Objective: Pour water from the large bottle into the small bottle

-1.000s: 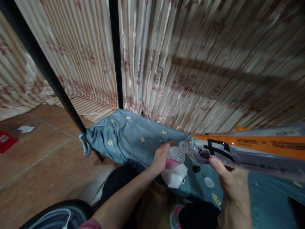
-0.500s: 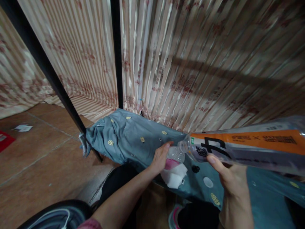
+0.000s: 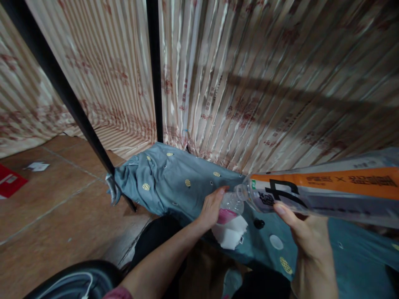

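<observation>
My right hand (image 3: 307, 232) is wrapped around a large clear plastic bottle (image 3: 330, 187) with an orange and white label. The bottle lies nearly level in the air, its neck pointing left and meeting the top of a small clear bottle (image 3: 232, 202). Pink shows inside or on that small bottle. My left hand (image 3: 213, 207) grips it from the left side. White paper or tissue (image 3: 230, 231) covers its lower part. Just right of it, a small black piece (image 3: 258, 224) and a round white lid-like disc (image 3: 276, 242) lie on the blue-green cloth (image 3: 168, 178).
Two black poles (image 3: 156, 70) stand at the left, before a striped curtain (image 3: 249, 83). On the tiled floor (image 3: 62, 199) are a red box (image 3: 11, 181) and a white paper (image 3: 38, 166). A round dark object (image 3: 75, 282) with a white cable sits at bottom left.
The view has shifted slightly, so most things sit a little further right. Both hands keep their grip, and the two bottles stay mouth to mouth.
</observation>
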Demonstrator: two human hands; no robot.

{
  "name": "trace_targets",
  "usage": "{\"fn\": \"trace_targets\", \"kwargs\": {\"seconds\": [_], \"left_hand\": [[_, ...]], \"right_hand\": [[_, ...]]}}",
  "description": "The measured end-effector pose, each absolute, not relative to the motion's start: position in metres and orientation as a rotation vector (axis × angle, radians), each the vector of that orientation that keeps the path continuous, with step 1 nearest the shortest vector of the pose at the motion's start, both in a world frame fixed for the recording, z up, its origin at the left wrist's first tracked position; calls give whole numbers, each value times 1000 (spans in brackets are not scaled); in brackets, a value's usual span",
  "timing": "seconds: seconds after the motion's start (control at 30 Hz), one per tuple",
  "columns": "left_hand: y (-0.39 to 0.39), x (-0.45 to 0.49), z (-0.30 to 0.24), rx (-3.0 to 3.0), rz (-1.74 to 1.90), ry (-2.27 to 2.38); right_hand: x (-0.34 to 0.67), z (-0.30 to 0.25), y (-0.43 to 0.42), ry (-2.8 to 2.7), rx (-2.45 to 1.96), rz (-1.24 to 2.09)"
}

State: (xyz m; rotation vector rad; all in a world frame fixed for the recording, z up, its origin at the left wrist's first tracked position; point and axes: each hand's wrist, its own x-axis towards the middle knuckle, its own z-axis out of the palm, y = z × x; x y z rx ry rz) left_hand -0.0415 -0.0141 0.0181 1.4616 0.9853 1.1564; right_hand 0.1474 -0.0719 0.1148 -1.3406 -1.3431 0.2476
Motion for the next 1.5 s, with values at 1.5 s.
{"fn": "trace_targets", "kwargs": {"seconds": [1.5], "left_hand": [[-19,-43,13,1413,1152,946]], "right_hand": [[146,115,-70,-1373,-1356,301]]}}
